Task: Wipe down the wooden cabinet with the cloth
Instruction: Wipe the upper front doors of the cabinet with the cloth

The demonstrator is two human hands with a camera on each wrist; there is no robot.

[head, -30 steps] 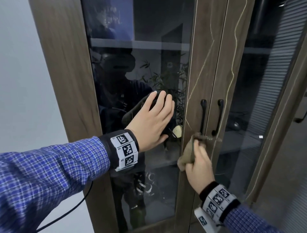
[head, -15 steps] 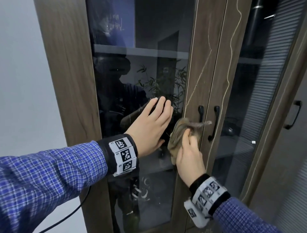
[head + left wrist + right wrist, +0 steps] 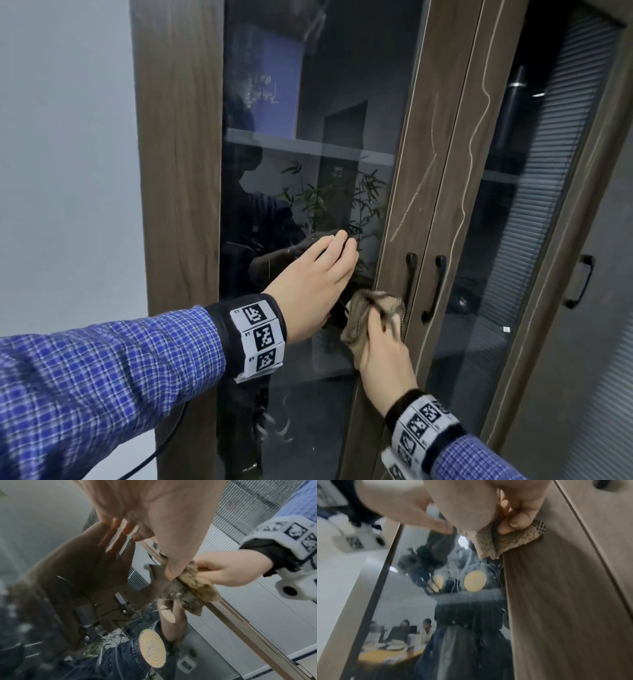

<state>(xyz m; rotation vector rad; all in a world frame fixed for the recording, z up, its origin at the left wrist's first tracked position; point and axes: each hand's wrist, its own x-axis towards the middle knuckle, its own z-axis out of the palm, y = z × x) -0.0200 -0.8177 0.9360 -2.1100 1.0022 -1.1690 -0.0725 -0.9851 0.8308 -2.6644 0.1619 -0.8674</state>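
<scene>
The wooden cabinet [image 3: 178, 154] has dark glass doors in brown wood frames. My left hand [image 3: 318, 274] lies flat with straight fingers on the left door's glass [image 3: 308, 120]. My right hand [image 3: 380, 346] grips a tan fleecy cloth [image 3: 363, 308] and presses it on the left door's inner wooden stile [image 3: 404, 192], just left of the black handle [image 3: 409, 277]. In the right wrist view the fingers [image 3: 513, 524] curl over the cloth [image 3: 494, 545] at the glass edge. The left wrist view has my left hand [image 3: 140, 511] on the glass, with the cloth [image 3: 197, 582] beside its thumb.
A second black handle [image 3: 435, 287] sits on the right door, and a third [image 3: 579, 284] on a further door at the right. A plain grey wall [image 3: 65, 154] is left of the cabinet. A black cable [image 3: 161, 448] hangs below my left sleeve.
My right hand has carried the cloth leftward and a little upward, from beside the handles to the inner edge of the left door by my left thumb. My left hand stays flat on the glass.
</scene>
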